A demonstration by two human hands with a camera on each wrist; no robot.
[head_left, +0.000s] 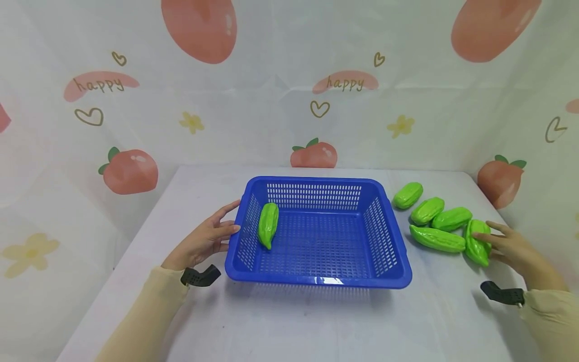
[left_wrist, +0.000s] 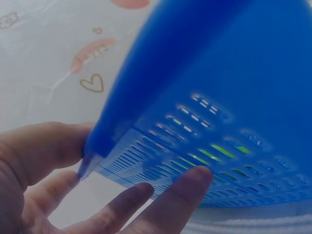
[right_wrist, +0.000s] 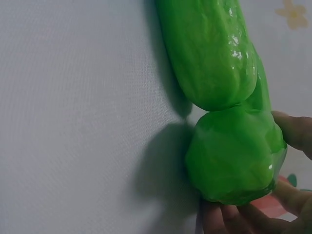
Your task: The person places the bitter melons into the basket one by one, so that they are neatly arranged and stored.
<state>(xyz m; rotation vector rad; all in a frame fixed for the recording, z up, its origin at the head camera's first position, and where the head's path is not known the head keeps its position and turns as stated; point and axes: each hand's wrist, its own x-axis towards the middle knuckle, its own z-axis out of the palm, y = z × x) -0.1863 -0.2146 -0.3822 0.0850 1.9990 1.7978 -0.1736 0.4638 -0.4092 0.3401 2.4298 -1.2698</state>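
Note:
My left hand (head_left: 205, 239) touches the left side of a blue plastic basket (head_left: 318, 282). In the left wrist view, its fingers (left_wrist: 187, 187) lie fairly straight against the outside of the slotted wall. One green bitter melon (head_left: 269, 223) lies inside the basket along its left wall. At the right, my right hand (head_left: 515, 246) grips another bitter melon (head_left: 477, 244), thumb on one side and fingers on the other. That melon (right_wrist: 234, 158) touches or nearly touches a neighbouring bitter melon (right_wrist: 209, 53) in the right wrist view.
Several more bitter melons, among them a long one (head_left: 438, 239) and a far one (head_left: 408, 195), lie between the basket and my right hand. All rest on a white table (head_left: 289, 327). A fruit-printed white cloth (head_left: 271, 120) hangs behind the table.

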